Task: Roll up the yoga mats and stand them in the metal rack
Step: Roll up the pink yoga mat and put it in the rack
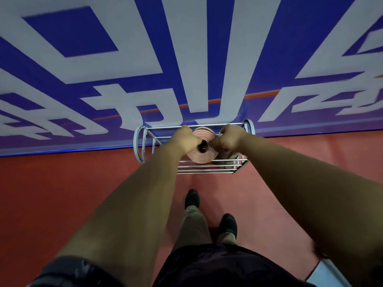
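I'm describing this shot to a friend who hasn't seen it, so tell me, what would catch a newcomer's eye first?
Probably the huge blue banner with white lettering, which fills the top half above the red floor. Next, at centre, a pink rolled mat stands on end in the metal rack against that banner, with the left hand and right hand gripping its top.
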{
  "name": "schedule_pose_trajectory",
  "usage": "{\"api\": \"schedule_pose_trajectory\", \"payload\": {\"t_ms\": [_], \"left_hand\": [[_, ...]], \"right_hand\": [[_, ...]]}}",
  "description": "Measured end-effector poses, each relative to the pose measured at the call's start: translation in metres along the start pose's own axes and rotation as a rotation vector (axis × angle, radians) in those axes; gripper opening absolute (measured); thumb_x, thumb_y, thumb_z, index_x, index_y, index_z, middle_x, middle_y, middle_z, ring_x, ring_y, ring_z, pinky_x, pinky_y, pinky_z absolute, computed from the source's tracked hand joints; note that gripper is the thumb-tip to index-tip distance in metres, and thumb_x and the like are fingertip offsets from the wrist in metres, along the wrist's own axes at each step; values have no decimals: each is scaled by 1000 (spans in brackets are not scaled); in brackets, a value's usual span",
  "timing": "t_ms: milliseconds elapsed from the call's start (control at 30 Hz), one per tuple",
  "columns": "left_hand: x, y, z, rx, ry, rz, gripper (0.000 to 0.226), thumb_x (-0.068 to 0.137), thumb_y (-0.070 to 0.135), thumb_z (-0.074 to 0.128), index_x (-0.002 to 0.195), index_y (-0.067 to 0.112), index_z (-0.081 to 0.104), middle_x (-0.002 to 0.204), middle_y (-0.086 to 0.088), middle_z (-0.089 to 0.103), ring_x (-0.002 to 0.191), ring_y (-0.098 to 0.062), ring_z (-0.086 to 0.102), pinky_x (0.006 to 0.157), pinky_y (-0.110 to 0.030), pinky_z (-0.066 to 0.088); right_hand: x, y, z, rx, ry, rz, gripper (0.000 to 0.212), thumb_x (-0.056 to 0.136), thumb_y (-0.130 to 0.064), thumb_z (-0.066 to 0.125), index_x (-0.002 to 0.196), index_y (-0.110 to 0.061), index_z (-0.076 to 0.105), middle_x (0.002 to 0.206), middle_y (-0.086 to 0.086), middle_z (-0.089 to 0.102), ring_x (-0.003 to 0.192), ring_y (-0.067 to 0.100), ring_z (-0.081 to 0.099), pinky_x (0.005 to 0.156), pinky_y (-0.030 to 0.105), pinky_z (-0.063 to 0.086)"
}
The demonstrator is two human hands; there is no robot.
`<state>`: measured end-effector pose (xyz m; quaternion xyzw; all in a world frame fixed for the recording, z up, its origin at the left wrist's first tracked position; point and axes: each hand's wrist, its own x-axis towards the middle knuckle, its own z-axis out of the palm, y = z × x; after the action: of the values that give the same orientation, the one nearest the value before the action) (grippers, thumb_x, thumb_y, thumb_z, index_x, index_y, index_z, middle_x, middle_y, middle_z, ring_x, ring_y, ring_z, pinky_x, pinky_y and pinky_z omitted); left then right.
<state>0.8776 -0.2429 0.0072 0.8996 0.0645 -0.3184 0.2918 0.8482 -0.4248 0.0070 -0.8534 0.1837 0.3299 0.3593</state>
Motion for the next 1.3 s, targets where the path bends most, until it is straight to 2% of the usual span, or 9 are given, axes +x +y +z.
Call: {"api": "schedule_pose_trajectory", "payload": {"t_ms": [100,333,533,667,833,967,1067,1200,1300], "left_hand": [[-28,17,-10,34,57,51,27,97,26,68,118,12,60,95,-5,65,81,-18,63,58,-31,41],[-88,44,-21,-30,111,185,38,103,25,64,140,23,54,120,-2,66,104,-22,66,88,-37,58],[-128,47,-12,93,88,239,31,105,26,62,135,21,58,115,-7,68,102,-27,68,80,-40,60],[-151,37,-1,152,53,276,19,105,21,60,122,17,65,108,-7,70,102,-28,69,91,-42,60],[-180,-11,22,139,-13,294,25,100,27,67,122,17,72,116,-5,73,101,-23,66,91,-36,54],[-217,-86,47,2,-57,271,17,96,23,67,100,8,73,94,-16,79,87,-33,75,83,-49,64],[-248,-137,53,31,-68,280,20,97,21,66,103,3,73,100,-21,78,81,-34,70,84,-47,63],[-276,-185,47,-15,-110,219,23,99,20,63,100,-1,74,95,-21,79,94,-39,78,70,-37,60],[-292,-206,48,-61,-95,151,23,99,21,61,104,3,75,97,-19,79,96,-36,79,75,-42,64]], "right_hand": [[-25,-9,-25,-18,29,-64,26,92,-29,77,95,-4,72,89,15,75,84,34,77,71,41,65],[-78,-11,-54,65,71,-177,26,100,-24,70,116,-2,71,107,19,74,92,30,78,84,52,67],[-117,3,-48,74,101,-174,24,101,-21,68,114,-2,71,107,21,75,81,25,78,80,47,68],[-139,14,-33,57,140,-158,22,103,-21,65,113,-3,71,106,19,76,82,24,77,77,42,68],[-173,24,10,80,165,-92,22,103,-23,64,108,-4,72,106,13,76,90,27,79,77,40,66],[-208,19,81,87,152,-39,22,98,-15,64,108,1,74,105,20,79,93,36,80,61,35,62],[-239,5,134,83,67,-58,19,97,-14,65,107,-1,74,103,17,78,90,34,77,77,44,62],[-273,-11,179,83,71,-81,20,93,-14,70,105,0,75,100,18,80,86,32,80,85,53,65],[-298,-14,204,71,44,-83,27,93,-17,65,107,4,74,102,24,79,80,38,76,86,65,63]]}}
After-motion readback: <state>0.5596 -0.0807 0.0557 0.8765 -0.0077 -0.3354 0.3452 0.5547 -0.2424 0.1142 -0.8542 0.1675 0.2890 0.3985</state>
